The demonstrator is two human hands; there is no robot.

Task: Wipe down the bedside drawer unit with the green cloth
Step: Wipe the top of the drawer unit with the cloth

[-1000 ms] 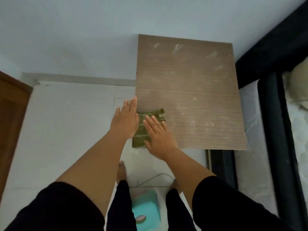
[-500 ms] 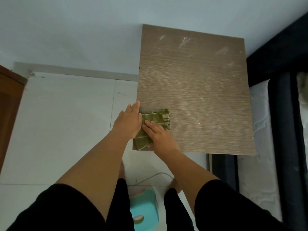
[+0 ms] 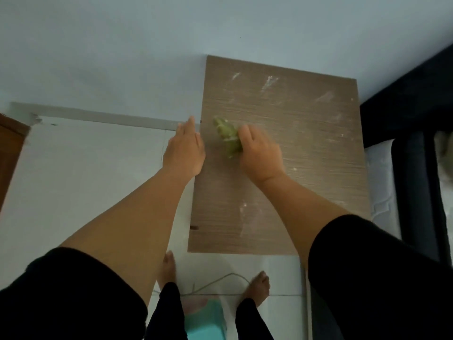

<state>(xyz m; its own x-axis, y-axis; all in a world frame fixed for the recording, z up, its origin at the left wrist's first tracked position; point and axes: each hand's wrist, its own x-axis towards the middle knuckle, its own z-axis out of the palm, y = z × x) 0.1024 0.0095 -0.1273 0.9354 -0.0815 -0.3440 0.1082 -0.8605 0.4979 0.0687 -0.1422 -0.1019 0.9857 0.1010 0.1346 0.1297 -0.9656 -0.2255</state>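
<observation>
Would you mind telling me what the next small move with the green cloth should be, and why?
Probably push the green cloth, which the right hand grips bunched, away toward the far edge of the drawer unit top. Pale smears show there, and the cloth sits at the left middle. The left hand rests flat at the left edge, seemingly steadying the unit.

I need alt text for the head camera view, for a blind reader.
Seen from above, the right hand grips a bunched green cloth on the dusty brown top of the drawer unit, while the left hand rests flat at its left edge.
</observation>
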